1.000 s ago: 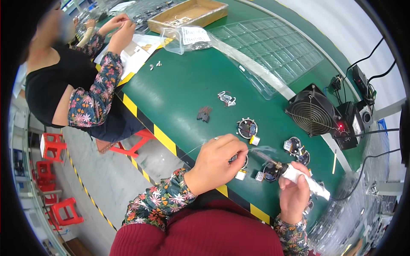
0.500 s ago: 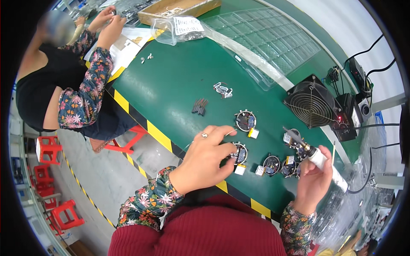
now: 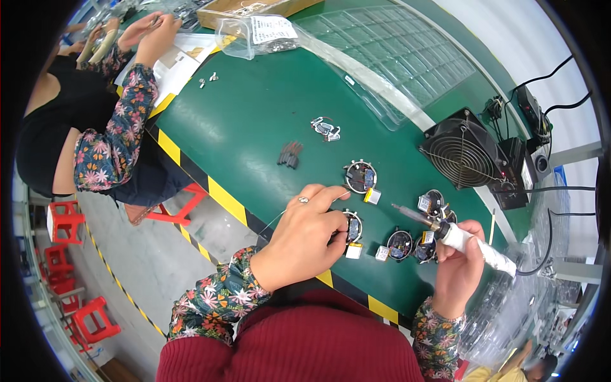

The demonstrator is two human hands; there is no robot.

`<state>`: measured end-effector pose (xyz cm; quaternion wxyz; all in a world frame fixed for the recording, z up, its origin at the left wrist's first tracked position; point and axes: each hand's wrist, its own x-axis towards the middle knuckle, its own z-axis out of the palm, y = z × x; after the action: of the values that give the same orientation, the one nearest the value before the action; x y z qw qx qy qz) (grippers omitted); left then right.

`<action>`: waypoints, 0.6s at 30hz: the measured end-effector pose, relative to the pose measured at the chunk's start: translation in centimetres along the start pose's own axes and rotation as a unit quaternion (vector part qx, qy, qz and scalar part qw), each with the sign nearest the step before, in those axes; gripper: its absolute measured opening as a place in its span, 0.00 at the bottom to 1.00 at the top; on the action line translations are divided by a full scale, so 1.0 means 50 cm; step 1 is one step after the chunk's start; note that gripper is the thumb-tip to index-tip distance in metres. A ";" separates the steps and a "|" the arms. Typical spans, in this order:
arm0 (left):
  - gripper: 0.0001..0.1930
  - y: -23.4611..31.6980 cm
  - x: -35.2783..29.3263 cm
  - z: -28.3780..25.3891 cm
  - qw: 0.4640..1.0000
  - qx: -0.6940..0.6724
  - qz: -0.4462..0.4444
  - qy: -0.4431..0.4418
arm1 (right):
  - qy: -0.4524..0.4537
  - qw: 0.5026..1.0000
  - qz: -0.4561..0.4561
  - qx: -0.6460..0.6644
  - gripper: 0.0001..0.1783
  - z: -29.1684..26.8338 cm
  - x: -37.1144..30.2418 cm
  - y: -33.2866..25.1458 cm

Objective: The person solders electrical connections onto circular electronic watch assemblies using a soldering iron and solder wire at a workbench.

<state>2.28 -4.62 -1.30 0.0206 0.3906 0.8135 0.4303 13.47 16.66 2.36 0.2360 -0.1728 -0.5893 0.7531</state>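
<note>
My left hand [image 3: 304,230] is closed on a thin solder wire [image 3: 275,220]; the wire trails out behind the hand and its tip shows by the index finger. The thumb and another finger of that hand reach the edge of a round circuit board assembly [image 3: 354,228], partly hidden, with a small battery [image 3: 354,251] beside it. My right hand [image 3: 459,270] grips a soldering iron [image 3: 459,238] by its white-wrapped handle. The iron's tip points left, above the table and apart from the board. Another round assembly [image 3: 360,177] lies just beyond, with a silver and yellow battery [image 3: 373,195].
Several more round assemblies [image 3: 400,245] lie right of centre. Dark wired parts [image 3: 289,155] and white-framed pieces [image 3: 326,129] sit farther off. A black fan [image 3: 463,148] stands at right, near a clear compartment tray [image 3: 394,57]. A co-worker's arm [image 3: 118,140] is at left.
The soldering iron has moved a little left and down with my right hand, its tip nearer the board by my left hand. The whole view has shifted slightly.
</note>
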 end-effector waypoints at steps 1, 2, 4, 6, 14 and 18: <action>0.03 0.000 0.000 0.002 1.000 -0.001 0.000 -0.001 | 0.007 1.000 0.010 -0.026 0.18 -0.001 -0.003 -0.001; 0.02 0.000 0.000 0.004 1.000 -0.004 -0.006 0.000 | 0.007 1.000 0.010 -0.026 0.18 0.000 -0.005 -0.002; 0.02 0.000 0.001 0.006 1.000 -0.007 -0.012 0.001 | -0.024 0.998 0.018 -0.060 0.21 0.004 -0.010 -0.004; 0.03 0.002 0.001 0.008 1.000 -0.010 -0.019 0.004 | -0.036 0.996 0.026 -0.082 0.23 0.008 -0.015 -0.011; 0.04 0.000 0.000 0.017 0.999 -0.009 -0.017 0.030 | -0.099 0.981 0.059 -0.155 0.21 0.027 -0.023 -0.016; 0.05 0.000 0.000 0.019 0.999 -0.003 -0.016 0.040 | -0.153 0.977 0.083 -0.125 0.18 0.016 -0.024 -0.017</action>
<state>2.64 -3.96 -1.89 -0.0038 0.3602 0.8183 0.4479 14.16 15.52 3.33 0.0559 -0.1321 -0.6918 0.7077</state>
